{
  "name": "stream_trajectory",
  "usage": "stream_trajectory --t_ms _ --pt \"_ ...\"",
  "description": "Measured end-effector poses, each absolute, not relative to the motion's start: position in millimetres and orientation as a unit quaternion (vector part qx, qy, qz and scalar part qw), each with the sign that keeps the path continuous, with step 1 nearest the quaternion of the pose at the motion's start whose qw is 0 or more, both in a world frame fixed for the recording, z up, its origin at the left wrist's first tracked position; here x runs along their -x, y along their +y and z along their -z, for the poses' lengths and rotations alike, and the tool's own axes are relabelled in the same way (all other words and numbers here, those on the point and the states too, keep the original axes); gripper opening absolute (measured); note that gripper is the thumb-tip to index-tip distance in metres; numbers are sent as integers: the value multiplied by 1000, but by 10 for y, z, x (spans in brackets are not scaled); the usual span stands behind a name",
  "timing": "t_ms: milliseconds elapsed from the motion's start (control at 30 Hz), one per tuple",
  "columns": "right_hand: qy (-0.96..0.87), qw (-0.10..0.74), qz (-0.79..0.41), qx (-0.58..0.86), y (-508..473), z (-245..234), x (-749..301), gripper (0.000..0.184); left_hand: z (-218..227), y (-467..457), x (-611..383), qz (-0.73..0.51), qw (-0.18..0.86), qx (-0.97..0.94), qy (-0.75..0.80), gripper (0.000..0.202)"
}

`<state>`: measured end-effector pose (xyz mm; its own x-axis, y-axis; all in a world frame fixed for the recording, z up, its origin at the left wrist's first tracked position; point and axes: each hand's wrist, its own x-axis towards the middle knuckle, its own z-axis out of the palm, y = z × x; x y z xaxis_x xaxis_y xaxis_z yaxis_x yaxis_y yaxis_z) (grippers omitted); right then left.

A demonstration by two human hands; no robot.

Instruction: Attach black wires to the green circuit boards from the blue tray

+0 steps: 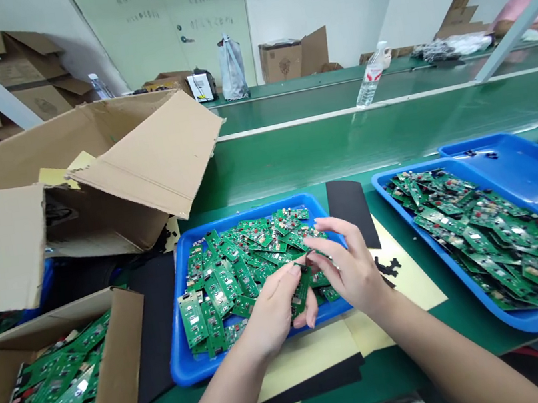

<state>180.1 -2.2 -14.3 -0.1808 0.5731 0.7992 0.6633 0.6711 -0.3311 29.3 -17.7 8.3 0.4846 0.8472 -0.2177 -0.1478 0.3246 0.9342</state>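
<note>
My left hand (271, 312) and my right hand (348, 265) meet over the near right corner of a blue tray (185, 369) heaped with small green circuit boards (231, 268). Between them they hold one green circuit board (303, 288): the left fingers curl around its lower edge, and the right thumb and forefinger pinch a small dark piece at its top. The other right fingers are spread. Under the tray lie yellow paper sheets (406, 278) and black foam sheets (350, 206), with small black cut-outs (389, 267) beside my right hand.
A second blue tray (532, 172) at the right holds several more boards. At the left stand an open cardboard box (118, 379) full of boards and a larger open carton (141, 160). A green conveyor belt (365, 133) with a plastic bottle (372, 78) runs behind.
</note>
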Motion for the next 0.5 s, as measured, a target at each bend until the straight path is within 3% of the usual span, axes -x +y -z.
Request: stream_trajectory --t_ms 100,200,300,400,500 --pt "-746 525 67 404 -25 105 -1851 36 -82 -170 -284 -343 716 -471 385 51" --pt "-743 562 34 362 -46 61 -1884 27 -72 -155 -267 -384 694 -462 397 54" --pt "-787 522 -66 322 -62 50 -1867 12 -50 -143 -241 -428 675 -454 393 55" --pt "-799 466 -132 356 -58 80 -1826 14 -16 -145 -219 -441 656 -469 395 52" --pt "-761 467 -195 405 -50 125 -1793 20 20 -156 -209 -425 626 -516 401 48"
